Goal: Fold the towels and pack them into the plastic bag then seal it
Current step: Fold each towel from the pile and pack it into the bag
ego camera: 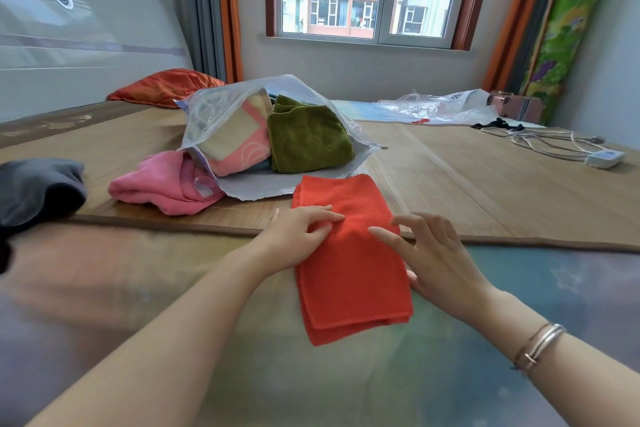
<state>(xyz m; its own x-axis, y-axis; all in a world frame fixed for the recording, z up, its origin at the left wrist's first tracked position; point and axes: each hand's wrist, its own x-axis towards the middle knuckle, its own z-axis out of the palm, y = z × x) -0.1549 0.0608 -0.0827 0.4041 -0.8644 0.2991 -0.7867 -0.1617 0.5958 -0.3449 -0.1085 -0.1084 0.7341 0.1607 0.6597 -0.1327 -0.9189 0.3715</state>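
Observation:
A folded orange-red towel (349,274) lies lengthwise on the bed in front of me. My left hand (298,236) rests on its left edge with fingertips pinching a small ridge of cloth. My right hand (426,253) hovers at the right edge, fingers spread, thumb under the side. Behind it the clear plastic bag (256,189) lies open toward me, holding an olive green towel (308,142) and a pink and cream towel (235,142). A crumpled pink towel (162,187) lies left of the bag's mouth.
A dark grey cloth (38,187) sits at the far left. A woven bamboo mat (485,191) covers the bed. A second crumpled plastic bag (440,107), a white power strip with cable (604,158) and an orange pillow (166,87) lie further back.

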